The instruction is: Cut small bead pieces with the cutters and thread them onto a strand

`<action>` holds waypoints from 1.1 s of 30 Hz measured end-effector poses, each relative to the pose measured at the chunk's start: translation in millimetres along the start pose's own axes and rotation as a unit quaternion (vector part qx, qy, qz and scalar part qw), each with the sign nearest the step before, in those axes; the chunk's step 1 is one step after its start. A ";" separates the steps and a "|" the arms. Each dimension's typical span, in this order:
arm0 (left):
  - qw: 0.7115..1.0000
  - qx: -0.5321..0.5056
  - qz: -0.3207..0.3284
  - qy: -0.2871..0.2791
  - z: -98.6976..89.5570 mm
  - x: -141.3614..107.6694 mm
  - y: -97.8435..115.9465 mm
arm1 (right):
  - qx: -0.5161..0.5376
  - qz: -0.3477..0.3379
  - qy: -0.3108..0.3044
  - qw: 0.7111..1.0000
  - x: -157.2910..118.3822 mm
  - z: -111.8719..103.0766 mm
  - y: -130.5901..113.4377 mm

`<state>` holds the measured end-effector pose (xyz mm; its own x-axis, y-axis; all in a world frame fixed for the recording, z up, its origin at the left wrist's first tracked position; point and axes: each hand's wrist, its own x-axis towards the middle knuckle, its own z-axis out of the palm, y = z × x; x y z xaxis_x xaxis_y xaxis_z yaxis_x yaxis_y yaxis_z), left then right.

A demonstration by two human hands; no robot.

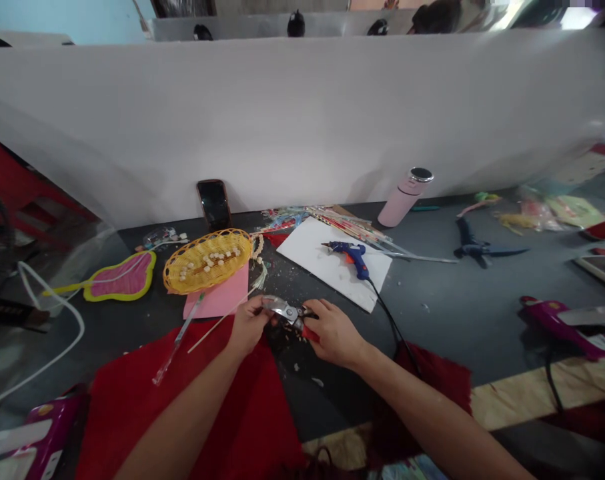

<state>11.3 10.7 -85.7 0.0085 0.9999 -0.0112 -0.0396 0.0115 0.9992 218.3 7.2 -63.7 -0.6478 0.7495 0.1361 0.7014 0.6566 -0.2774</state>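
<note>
My right hand (335,333) is wrapped round the red handle of a pair of pruning shears (287,311), whose silver blades point left. At the blade tips, my left hand (249,323) is closed in a pinch; what its fingers hold is too small to make out. A thin pale stick (217,327) lies slantwise just left of that hand. Small pale cut bits are scattered on the dark table (307,387) below the shears. Behind my left hand, a yellow woven basket (169,277) holds several pale beads, partly over a pink sheet (237,300).
A blue glue gun (349,253) rests on a white board (307,243), its cord trailing toward me. Red cloth (182,400) covers the front left. A phone (215,203) and a pink bottle (405,197) stand by the wall. Purple glue guns lie at both sides.
</note>
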 end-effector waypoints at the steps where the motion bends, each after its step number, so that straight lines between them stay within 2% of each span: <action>1: 1.000 -0.002 -0.002 -0.001 0.4 0.0 0.5 | 0.000 0.003 0.001 1.000 0.0 0.4 -0.3; 7: 1.000 -0.020 -0.008 0.015 1.6 -0.1 4.6 | 0.001 0.023 0.016 1.000 0.3 -2.0 -3.7; 13: 1.000 -0.008 -0.008 0.018 0.9 0.3 4.7 | -0.014 0.019 -0.002 1.000 0.4 -8.4 -3.5; 22: 0.999 -0.020 -0.026 -0.007 0.0 2.0 2.6 | -0.004 0.010 -0.025 1.000 -0.2 -12.8 -1.1; 30: 0.997 -0.027 -0.057 -0.047 -0.4 2.8 9.0 | 0.006 -0.019 -0.025 0.999 0.2 -16.8 6.1; 33: 0.997 -0.024 -0.053 -0.044 -0.2 3.1 8.1 | 0.004 -0.015 -0.031 0.999 0.0 -16.2 5.7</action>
<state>10.8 13.9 -77.6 0.1031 0.9883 -0.1120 -0.0814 0.1206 0.9894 227.2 12.4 -49.9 -0.6862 0.7223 0.0862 0.6787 0.6784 -0.2812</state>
